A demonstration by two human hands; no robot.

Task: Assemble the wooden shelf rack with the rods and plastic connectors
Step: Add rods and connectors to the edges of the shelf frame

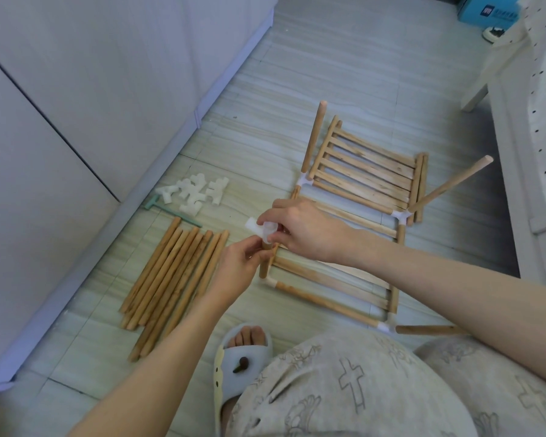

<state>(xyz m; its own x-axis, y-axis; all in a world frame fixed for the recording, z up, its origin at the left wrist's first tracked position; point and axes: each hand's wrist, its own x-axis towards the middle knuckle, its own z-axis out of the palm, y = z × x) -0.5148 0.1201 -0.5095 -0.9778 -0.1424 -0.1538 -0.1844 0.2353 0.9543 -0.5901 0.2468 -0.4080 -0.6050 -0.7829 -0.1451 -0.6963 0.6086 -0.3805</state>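
Two hands meet over the near-left corner of the rack frame (338,298) lying on the floor (360,74). Right hand (300,228) pinches a white plastic connector (260,228) atop an upright rod (264,263), which the left hand (238,268) grips. Spare rods (171,279) and connectors (196,193) lie just left.
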